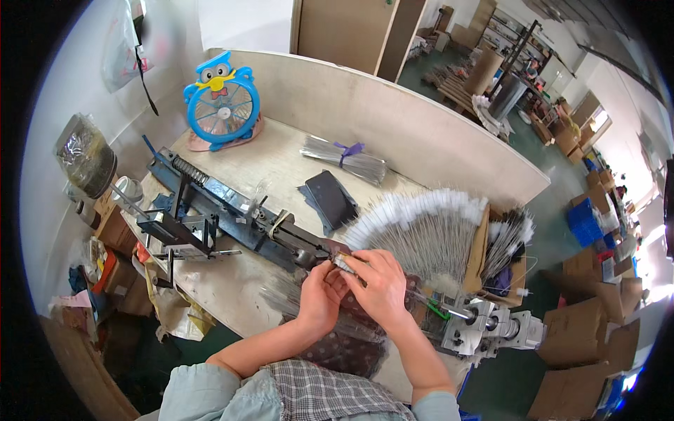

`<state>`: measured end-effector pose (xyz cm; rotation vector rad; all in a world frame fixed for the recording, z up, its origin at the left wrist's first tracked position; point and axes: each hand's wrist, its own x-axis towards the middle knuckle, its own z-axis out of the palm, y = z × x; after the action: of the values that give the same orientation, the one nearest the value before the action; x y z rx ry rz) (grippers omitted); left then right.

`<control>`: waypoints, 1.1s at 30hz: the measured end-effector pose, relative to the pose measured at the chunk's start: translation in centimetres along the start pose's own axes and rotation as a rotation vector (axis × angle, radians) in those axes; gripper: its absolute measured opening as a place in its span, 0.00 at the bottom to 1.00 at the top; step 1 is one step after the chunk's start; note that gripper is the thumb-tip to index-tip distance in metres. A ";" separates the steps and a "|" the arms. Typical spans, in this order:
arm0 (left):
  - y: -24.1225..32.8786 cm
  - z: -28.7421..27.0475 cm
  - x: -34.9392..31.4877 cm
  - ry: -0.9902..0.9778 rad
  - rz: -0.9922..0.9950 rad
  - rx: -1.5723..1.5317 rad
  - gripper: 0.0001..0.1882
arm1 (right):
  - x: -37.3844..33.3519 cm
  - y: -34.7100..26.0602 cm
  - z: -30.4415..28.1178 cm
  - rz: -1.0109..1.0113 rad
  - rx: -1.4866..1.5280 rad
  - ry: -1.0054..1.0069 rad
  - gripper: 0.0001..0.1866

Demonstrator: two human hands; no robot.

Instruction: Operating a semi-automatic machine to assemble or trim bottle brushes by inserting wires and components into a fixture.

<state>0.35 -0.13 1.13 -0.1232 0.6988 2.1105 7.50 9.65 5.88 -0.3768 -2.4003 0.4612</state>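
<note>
Workbench (281, 165): both hands' fingers pinch wire (345, 264) at machine (232, 214).

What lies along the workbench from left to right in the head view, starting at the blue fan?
Blue fan → tied bundle of metal wires → fan-shaped spread of white-tipped wire brushes → box of more brushes.

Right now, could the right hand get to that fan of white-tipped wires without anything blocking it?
Probably yes. The right hand is beside the white-tipped wires, with nothing standing between them, though its fingers are pinching a small metal piece.
</note>
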 end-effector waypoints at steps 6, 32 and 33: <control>0.0 0.3 0.0 0.008 -0.032 0.058 0.13 | -0.1 0.0 0.7 0.000 -0.025 0.005 0.15; -0.1 0.8 -0.2 0.006 0.026 0.112 0.07 | -1.0 0.6 -0.7 -0.022 -0.059 0.061 0.12; -0.1 0.8 -0.2 0.007 0.025 0.112 0.07 | -1.0 0.7 -0.7 -0.026 -0.051 0.048 0.12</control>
<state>0.72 0.17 1.87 -0.0608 0.8250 2.0898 8.83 10.08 5.56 -0.3744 -2.3711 0.3752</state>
